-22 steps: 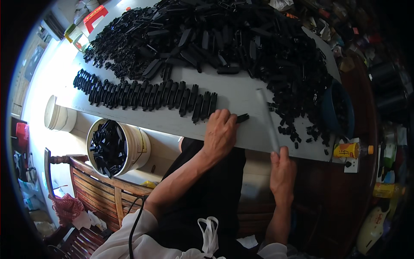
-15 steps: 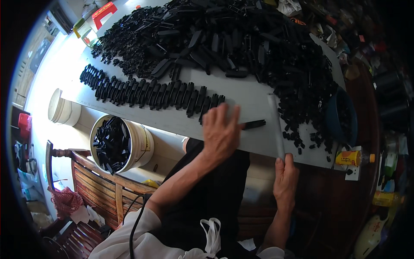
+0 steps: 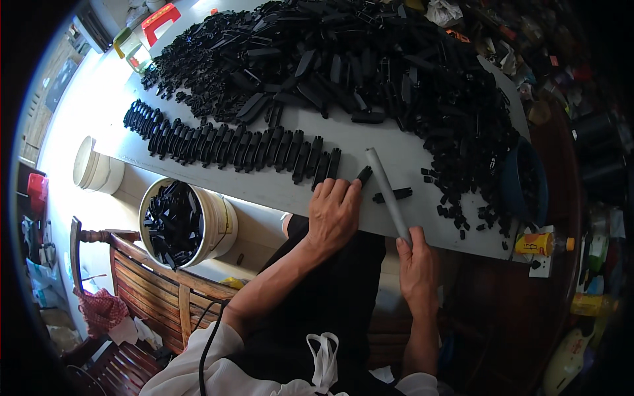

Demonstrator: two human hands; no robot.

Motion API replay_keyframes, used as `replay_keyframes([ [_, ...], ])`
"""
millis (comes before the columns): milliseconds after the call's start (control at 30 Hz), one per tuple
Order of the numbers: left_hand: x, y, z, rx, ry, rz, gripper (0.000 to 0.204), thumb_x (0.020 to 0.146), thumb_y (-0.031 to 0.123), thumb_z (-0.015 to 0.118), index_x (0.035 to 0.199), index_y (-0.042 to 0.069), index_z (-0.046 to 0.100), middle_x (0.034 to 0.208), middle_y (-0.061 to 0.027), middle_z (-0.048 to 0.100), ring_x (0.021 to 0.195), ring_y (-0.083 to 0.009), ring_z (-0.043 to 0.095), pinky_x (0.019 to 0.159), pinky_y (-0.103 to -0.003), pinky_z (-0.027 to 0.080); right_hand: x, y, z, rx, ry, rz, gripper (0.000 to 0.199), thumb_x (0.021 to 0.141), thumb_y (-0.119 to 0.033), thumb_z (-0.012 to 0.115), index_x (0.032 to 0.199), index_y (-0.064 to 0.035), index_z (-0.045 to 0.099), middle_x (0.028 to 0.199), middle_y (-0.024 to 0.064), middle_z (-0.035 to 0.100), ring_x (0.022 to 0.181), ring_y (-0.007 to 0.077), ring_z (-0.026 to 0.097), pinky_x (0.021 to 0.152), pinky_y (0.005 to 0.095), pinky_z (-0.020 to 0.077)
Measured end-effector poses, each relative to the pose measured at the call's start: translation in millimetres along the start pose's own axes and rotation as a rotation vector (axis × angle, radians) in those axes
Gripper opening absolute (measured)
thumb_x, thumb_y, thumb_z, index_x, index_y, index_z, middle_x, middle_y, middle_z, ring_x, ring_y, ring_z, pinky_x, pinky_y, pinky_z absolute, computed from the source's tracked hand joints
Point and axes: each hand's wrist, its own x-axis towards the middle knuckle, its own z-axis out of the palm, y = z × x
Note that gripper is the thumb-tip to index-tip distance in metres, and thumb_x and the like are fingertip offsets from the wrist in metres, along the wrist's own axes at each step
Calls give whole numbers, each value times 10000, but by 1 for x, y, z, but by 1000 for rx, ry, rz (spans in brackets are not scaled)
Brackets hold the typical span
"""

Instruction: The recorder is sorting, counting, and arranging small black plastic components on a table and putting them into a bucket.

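Near the table's front edge, my left hand (image 3: 335, 212) is closed on a black plastic piece (image 3: 364, 174), whose end sticks out past my fingers; the rest is hidden under them. My right hand (image 3: 417, 267) grips the lower end of a grey rod (image 3: 388, 191), which slants up and left over the table. The rod's upper end lies close to the held piece's tip. Another loose black piece (image 3: 400, 195) lies partly behind the rod. Left of my left hand runs a row of black pieces (image 3: 231, 146) standing side by side.
A large heap of black parts (image 3: 330, 59) covers the back of the pale table (image 3: 264, 191). A blue basin (image 3: 522, 181) stands at the right edge, a yellow-labelled bottle (image 3: 538, 243) below it. A white bucket (image 3: 221, 228) of black pieces stands beside a wooden chair (image 3: 142, 267).
The rod has swung left toward my left hand, with my right hand moving left too. My left hand, blurred with fingers spread before, is now lower and closed on a black piece.
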Motion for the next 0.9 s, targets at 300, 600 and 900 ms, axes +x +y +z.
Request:
replay_keyframes([
  [300, 2, 2, 3, -40, 83, 66, 202, 774, 42, 604, 968, -2, 568, 779, -90, 486, 727, -249, 485, 659, -358, 394, 22, -25, -4, -368, -119, 35, 219, 997, -246, 433, 948, -34, 457, 763, 191, 635, 721, 401, 639, 615, 473, 502],
  [600, 3, 3, 5, -13, -131, 7, 337, 745, 96, 694, 1049, -1, 586, 912, -108, 545, 839, -273, 504, 744, -374, 410, 14, -20, -34, -1, 52, 77, 212, 1007, -239, 423, 908, -52, 423, 596, 152, 540, 533, 301, 572, 485, 414, 396],
  [900, 8, -4, -21, 209, 47, -207, 424, 665, 166, 761, 1049, 102, 593, 983, -76, 486, 918, -260, 462, 802, -380, 348, 7, -4, -19, 79, 110, -5, 239, 1001, -217, 452, 852, -33, 419, 555, 88, 416, 482, 142, 405, 452, 328, 310],
])
